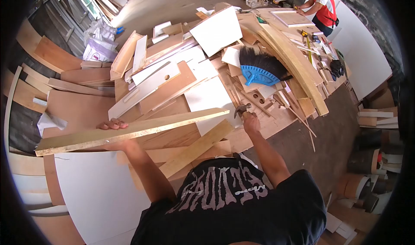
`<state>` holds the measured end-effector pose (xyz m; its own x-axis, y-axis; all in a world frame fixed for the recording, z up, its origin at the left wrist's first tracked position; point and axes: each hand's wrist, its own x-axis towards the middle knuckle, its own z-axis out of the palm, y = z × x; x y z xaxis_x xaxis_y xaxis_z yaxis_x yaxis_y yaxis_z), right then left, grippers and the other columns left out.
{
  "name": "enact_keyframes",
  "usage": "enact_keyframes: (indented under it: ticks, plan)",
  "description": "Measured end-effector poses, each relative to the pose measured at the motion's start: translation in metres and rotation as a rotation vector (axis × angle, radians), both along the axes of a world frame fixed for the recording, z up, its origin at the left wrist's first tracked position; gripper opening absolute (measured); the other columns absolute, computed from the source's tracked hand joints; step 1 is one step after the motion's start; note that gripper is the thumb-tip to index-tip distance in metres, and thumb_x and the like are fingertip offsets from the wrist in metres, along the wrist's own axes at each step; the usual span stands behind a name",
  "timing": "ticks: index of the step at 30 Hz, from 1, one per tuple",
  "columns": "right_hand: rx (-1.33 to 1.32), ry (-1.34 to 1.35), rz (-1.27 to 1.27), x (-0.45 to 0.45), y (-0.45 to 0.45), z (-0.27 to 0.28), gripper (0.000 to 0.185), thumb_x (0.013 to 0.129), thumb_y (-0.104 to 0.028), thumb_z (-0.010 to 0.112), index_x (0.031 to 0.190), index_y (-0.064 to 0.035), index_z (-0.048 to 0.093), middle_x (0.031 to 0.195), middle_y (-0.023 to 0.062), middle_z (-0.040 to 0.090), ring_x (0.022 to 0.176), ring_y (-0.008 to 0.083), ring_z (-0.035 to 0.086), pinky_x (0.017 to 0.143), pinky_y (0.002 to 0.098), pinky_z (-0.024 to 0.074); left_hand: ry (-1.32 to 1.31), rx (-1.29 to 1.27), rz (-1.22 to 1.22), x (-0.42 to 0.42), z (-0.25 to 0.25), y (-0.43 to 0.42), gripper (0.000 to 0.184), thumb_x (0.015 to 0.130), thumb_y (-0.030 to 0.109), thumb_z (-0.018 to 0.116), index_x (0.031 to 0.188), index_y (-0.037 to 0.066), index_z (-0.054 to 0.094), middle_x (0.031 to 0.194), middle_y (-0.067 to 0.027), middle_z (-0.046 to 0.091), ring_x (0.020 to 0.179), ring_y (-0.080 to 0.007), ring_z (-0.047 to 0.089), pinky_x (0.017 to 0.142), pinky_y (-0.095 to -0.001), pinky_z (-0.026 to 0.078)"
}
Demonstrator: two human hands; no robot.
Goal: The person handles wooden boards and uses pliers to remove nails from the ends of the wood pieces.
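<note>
A long wooden board [147, 130] lies slantwise in front of me, its near edge pale and rough. My left hand [113, 124] is closed round it toward the left end, with the fingertips showing over its far side and the palm hidden beneath. Past the board's right tip, my right hand [252, 124] grips a claw hammer [242, 109] close to its head; most of the handle is out of sight. Below the board, a second wooden plank [196, 147] rests at an angle across other panels.
Offcuts and white panels [216, 31] are heaped over the work surface. A blue broom head [259, 75] with black bristles lies among them, beside long timber strips [298, 63]. At the far right stands another person [324, 7]. A white sheet [95, 193] is at lower left.
</note>
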<state>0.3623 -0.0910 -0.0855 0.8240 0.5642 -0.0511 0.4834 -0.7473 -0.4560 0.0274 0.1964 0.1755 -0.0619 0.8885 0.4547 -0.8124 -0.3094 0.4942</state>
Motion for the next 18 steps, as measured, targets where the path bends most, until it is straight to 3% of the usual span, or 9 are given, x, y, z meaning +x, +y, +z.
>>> enact_keyframes:
  ticks: [4,7,9,11,13,15,16,17,18]
  plan:
    - [0.075,-0.027,-0.037,0.010,-0.004,-0.038,0.030,0.087,-0.017,0.071,0.114,-0.0051,0.067,0.117,0.0219,0.065,0.102,0.0396,0.068,0.087,0.0510,0.0561,-0.039,0.015,0.003,-0.025,-0.017,-0.003,0.057,0.107,0.048,0.029,0.082,0.005,0.056,0.058,-0.0121,0.051,0.045,-0.0269,0.054,0.041,-0.0355,0.053]
    - [0.069,-0.226,-0.044,0.010,-0.007,-0.046,0.032,0.087,-0.017,0.072,0.117,-0.0064,0.068,0.118,0.0203,0.065,0.102,0.0381,0.068,0.087,0.0513,0.0559,-0.069,0.073,-0.093,-0.040,-0.038,0.001,0.058,0.107,0.048,0.029,0.086,0.003,0.060,0.061,-0.0129,0.054,0.048,-0.0284,0.056,0.043,-0.0364,0.055]
    - [-0.100,-0.054,-0.065,0.011,-0.006,-0.040,0.028,0.091,-0.023,0.067,0.115,-0.0088,0.067,0.115,0.0160,0.067,0.107,0.0348,0.065,0.093,0.0467,0.0553,-0.097,0.069,-0.125,-0.041,-0.043,0.000,0.058,0.107,0.048,0.030,0.087,0.003,0.061,0.063,-0.0130,0.054,0.050,-0.0289,0.058,0.046,-0.0374,0.057]
    - [-0.082,0.039,-0.100,0.015,-0.006,-0.040,0.030,0.092,-0.024,0.067,0.118,-0.0086,0.067,0.117,0.0169,0.067,0.109,0.0351,0.066,0.093,0.0453,0.0553,-0.089,0.016,-0.103,-0.035,-0.044,-0.007,0.054,0.107,0.048,0.031,0.085,0.006,0.059,0.061,-0.0104,0.052,0.048,-0.0252,0.054,0.044,-0.0347,0.053]
    - [-0.066,0.139,-0.140,0.009,-0.014,-0.035,0.032,0.093,-0.026,0.066,0.120,-0.0084,0.067,0.119,0.0177,0.068,0.110,0.0353,0.066,0.092,0.0440,0.0554,-0.057,-0.194,-0.003,-0.027,-0.040,-0.015,0.050,0.106,0.047,0.032,0.081,0.010,0.055,0.059,-0.0071,0.048,0.046,-0.0207,0.048,0.041,-0.0316,0.048]
    - [0.588,0.274,-0.167,-0.006,-0.035,-0.025,0.040,0.098,-0.031,0.063,0.129,-0.0044,0.064,0.120,0.0159,0.069,0.110,0.0312,0.067,0.092,0.0409,0.0545,-0.014,-0.279,0.037,-0.018,-0.039,-0.019,0.045,0.105,0.045,0.034,0.079,0.013,0.052,0.057,-0.0042,0.045,0.045,-0.0177,0.044,0.040,-0.0289,0.042]
    - [0.945,0.574,-0.184,-0.022,-0.042,-0.002,0.048,0.103,-0.039,0.057,0.133,-0.0013,0.061,0.119,0.0126,0.069,0.106,0.0242,0.066,0.088,0.0379,0.0536,-0.006,-0.339,0.039,-0.016,-0.041,-0.020,0.044,0.105,0.044,0.034,0.079,0.013,0.052,0.057,-0.0036,0.045,0.045,-0.0177,0.044,0.041,-0.0289,0.042]
    - [0.944,0.568,-0.207,-0.033,-0.051,0.007,0.048,0.103,-0.039,0.057,0.133,-0.0013,0.061,0.119,0.0126,0.069,0.106,0.0242,0.066,0.088,0.0379,0.0536,0.004,-0.401,0.040,-0.014,-0.045,-0.020,0.043,0.104,0.043,0.035,0.078,0.013,0.053,0.057,-0.0030,0.046,0.045,-0.0177,0.045,0.041,-0.0290,0.041]
    - [1.106,0.707,-0.180,-0.044,-0.063,0.011,0.050,0.104,-0.042,0.052,0.135,-0.0023,0.060,0.119,0.0101,0.068,0.107,0.0227,0.064,0.087,0.0366,0.0525,0.015,-0.414,0.018,-0.013,-0.051,-0.019,0.043,0.104,0.043,0.035,0.078,0.013,0.053,0.057,-0.0030,0.046,0.045,-0.0177,0.045,0.041,-0.0290,0.041]
